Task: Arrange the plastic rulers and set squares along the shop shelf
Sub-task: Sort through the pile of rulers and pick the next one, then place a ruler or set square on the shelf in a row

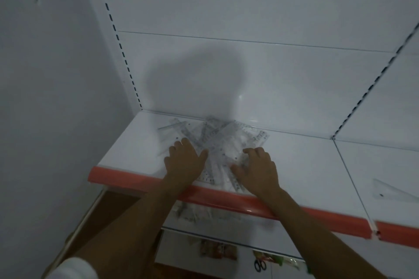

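A jumbled heap of clear plastic rulers and set squares (223, 140) lies on the white shop shelf (127, 149), some pieces overhanging its red front edge (140, 180). My left hand (184, 159) rests flat on the heap's left side, fingers spread. My right hand (258, 167) lies on the heap's right side with fingers curled down onto the plastic; I cannot see a firm grip on any piece. One more clear set square (393, 191) lies alone on the neighbouring shelf section at the far right.
A white back panel (272, 63) with slotted uprights (118, 36) rises behind the shelf, and a plain wall closes the left side. Below, a lower shelf holds packaged goods (217, 250) and black-handled scissors (260, 265).
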{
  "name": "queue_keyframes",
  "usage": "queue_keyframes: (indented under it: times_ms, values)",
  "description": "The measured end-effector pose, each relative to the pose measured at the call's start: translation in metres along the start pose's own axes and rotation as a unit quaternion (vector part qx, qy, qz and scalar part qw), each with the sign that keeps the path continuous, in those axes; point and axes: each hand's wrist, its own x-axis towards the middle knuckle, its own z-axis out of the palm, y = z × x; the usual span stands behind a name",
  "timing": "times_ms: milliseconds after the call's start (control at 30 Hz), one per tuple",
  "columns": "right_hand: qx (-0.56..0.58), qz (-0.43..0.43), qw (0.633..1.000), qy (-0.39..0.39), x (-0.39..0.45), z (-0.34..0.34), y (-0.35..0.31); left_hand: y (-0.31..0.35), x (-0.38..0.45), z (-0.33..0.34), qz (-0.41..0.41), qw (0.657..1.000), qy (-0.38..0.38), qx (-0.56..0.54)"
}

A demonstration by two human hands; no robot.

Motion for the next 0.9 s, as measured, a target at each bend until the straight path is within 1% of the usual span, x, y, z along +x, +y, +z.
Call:
queue_keyframes:
  times_ms: [67,133,233,367,467,600,667,767,833,900]
  values:
    - [-0.008,-0.004,1.000,0.020,-0.002,0.005,0.002,0.002,0.002,0.003,-0.012,0.999,0.016,0.029]
    - [-0.003,-0.006,0.999,0.036,-0.004,0.008,0.003,0.002,0.005,0.006,-0.019,0.999,0.015,0.042]
    - [0.027,-0.010,0.998,0.050,-0.005,0.010,0.005,0.003,0.009,0.007,-0.038,0.999,-0.007,0.006]
    - [0.031,-0.002,0.998,0.054,-0.002,0.010,0.008,0.002,0.015,0.004,-0.068,0.996,-0.041,-0.039]
    - [0.030,-0.014,0.996,0.086,-0.007,0.017,0.008,-0.004,0.018,0.003,-0.071,0.993,-0.065,-0.061]
    - [0.011,-0.022,0.994,0.106,-0.008,0.019,0.004,-0.017,0.021,-0.002,-0.060,0.989,-0.087,-0.104]
    - [0.006,-0.020,0.995,0.102,-0.008,0.019,0.002,-0.023,0.022,-0.005,-0.044,0.986,-0.105,-0.124]
    - [0.022,0.015,0.996,0.088,-0.006,0.014,-0.002,-0.030,0.024,-0.010,-0.021,0.980,-0.128,-0.149]
    - [0.009,0.036,0.995,0.094,-0.001,0.008,-0.006,-0.036,0.025,-0.010,-0.009,0.981,-0.116,-0.155]
    - [-0.024,0.009,0.994,0.108,0.007,0.004,-0.013,-0.042,0.023,-0.007,0.007,0.984,-0.099,-0.145]
